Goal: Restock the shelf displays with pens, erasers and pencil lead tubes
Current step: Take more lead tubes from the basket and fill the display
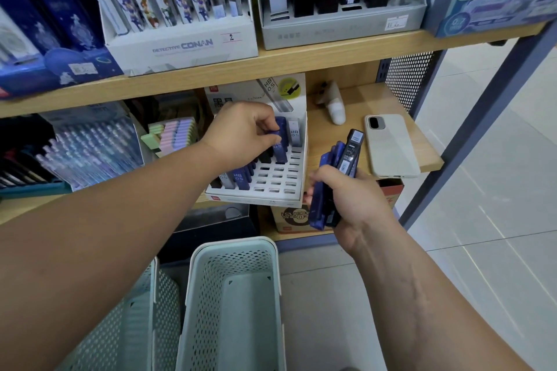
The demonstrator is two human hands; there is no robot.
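Closest in, a pale green perforated basket stands on the floor below the arms, with a second basket touching its left side. Above them, on the lower wooden shelf, sits a white slotted display tray for pencil lead tubes (most of its front slots are unfilled). The left hand reaches over the tray, its fingers curled and pinching the top of a dark blue lead tube that stands upright in a back row, beside a grey tube marked HB 0.5. The right hand hangs just beside the tray's front right corner, wrapped round a bundle of blue and black tubes. A phone lies face down on the shelf to the right. Pastel erasers and a box of pens sit to the tray's left.
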